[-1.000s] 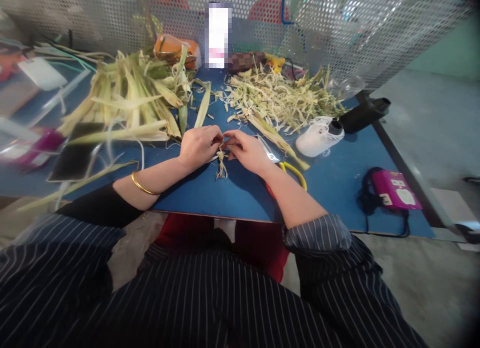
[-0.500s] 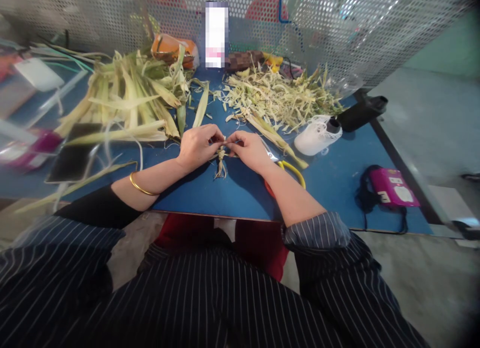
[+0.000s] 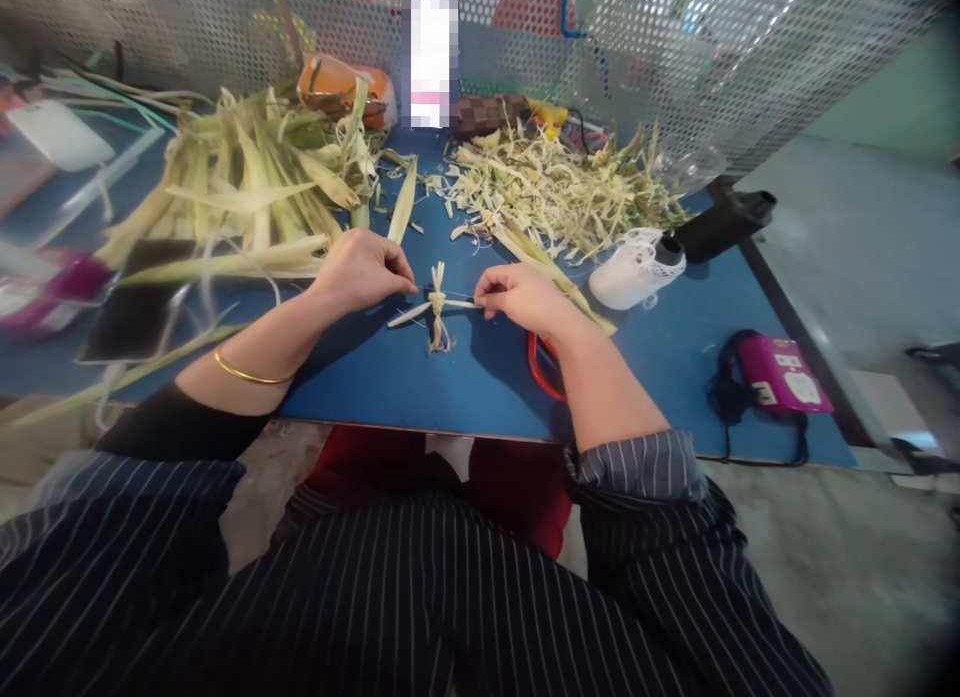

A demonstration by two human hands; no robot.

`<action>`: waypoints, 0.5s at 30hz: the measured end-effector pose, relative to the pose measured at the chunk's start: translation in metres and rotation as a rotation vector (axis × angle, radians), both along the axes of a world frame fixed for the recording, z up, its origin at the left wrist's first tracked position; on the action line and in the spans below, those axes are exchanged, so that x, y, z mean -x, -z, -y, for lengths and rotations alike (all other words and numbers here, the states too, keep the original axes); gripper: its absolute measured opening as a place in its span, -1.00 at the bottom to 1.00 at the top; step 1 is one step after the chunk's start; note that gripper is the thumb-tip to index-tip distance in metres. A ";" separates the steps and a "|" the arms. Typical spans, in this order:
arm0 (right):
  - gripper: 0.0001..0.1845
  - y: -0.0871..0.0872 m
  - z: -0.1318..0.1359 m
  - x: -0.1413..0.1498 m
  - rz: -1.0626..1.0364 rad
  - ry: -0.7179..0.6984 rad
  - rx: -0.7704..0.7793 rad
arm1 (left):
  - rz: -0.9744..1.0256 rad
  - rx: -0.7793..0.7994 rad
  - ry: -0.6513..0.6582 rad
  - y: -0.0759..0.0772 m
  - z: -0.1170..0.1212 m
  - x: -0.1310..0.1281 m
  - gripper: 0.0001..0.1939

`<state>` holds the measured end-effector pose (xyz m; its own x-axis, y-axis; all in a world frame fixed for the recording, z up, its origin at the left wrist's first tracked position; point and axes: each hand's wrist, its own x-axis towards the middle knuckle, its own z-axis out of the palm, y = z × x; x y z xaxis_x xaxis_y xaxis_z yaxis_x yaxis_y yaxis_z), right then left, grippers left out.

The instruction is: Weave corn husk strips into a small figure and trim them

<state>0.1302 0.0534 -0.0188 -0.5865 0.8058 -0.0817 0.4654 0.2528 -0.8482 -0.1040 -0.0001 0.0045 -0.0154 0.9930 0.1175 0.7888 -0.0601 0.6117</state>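
A small cross-shaped corn husk figure [image 3: 437,305] lies on the blue table between my hands, with a knotted middle, two side arms and a frayed lower end. A thin white thread [image 3: 459,294] runs across it. My left hand [image 3: 369,269] pinches the thread's left end, thumb against forefinger, to the left of the figure. On the other side my right hand [image 3: 514,295] pinches the thread's other end close to the tip of the figure's right arm. Under my right forearm shows the red handle of a pair of scissors [image 3: 541,367]; their blades are hidden.
Whole corn husks [image 3: 247,182] are heaped at the left, shredded husk [image 3: 555,187] at the back right. A white thread cone [image 3: 634,272] and a black cylinder [image 3: 724,227] stand right. A purple box [image 3: 787,372] lies near the right edge. Perforated metal screen [image 3: 675,67] closes the back.
My hands have moved apart from the figure's middle, the left one farther, drawing the thread out sideways. The husk figure, earlier mostly covered by my fingers, now shows whole.
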 end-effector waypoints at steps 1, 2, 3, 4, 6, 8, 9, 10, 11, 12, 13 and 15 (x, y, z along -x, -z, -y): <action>-0.94 -0.001 0.000 -0.001 -0.008 0.004 0.016 | -0.022 0.022 -0.011 -0.001 -0.001 0.002 -0.85; -0.93 -0.001 0.000 -0.002 -0.020 0.013 0.024 | -0.040 0.037 -0.016 -0.002 -0.001 0.003 -0.86; -0.94 -0.002 0.000 -0.002 -0.034 0.027 0.026 | -0.052 0.045 -0.014 -0.002 -0.002 0.003 -0.87; -0.95 -0.004 0.001 -0.001 -0.057 0.046 0.025 | -0.059 0.052 -0.007 -0.002 -0.002 0.003 -0.89; -0.97 -0.007 0.004 0.003 -0.154 0.075 0.022 | -0.062 0.059 0.002 -0.001 -0.002 0.000 -0.91; -0.94 -0.010 0.009 0.008 -0.302 0.063 0.031 | -0.055 0.068 -0.002 -0.001 -0.002 -0.002 -0.93; -0.92 -0.011 0.011 0.010 -0.375 0.037 0.037 | -0.045 0.072 -0.006 -0.001 -0.002 -0.003 -0.93; -0.90 -0.011 0.014 0.013 -0.436 0.000 0.045 | -0.031 0.078 -0.007 0.000 -0.002 -0.003 -0.93; -0.90 -0.012 0.017 0.015 -0.480 -0.044 0.061 | -0.013 0.085 -0.003 0.000 -0.003 -0.002 -0.93; -0.90 -0.011 0.019 0.016 -0.506 -0.090 0.086 | 0.005 0.092 0.006 0.001 -0.004 -0.001 -0.92; -0.91 -0.011 0.021 0.018 -0.515 -0.134 0.116 | 0.019 0.099 0.021 0.001 -0.005 0.000 -0.91; -0.93 -0.008 0.022 0.020 -0.498 -0.190 0.166 | 0.025 0.112 0.064 0.004 -0.008 0.005 -0.88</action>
<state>0.1106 0.0312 -0.0108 -0.7203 0.6822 0.1252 -0.0420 0.1373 -0.9896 -0.1086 0.0075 0.0009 0.0472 0.9989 0.0059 0.7700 -0.0402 0.6368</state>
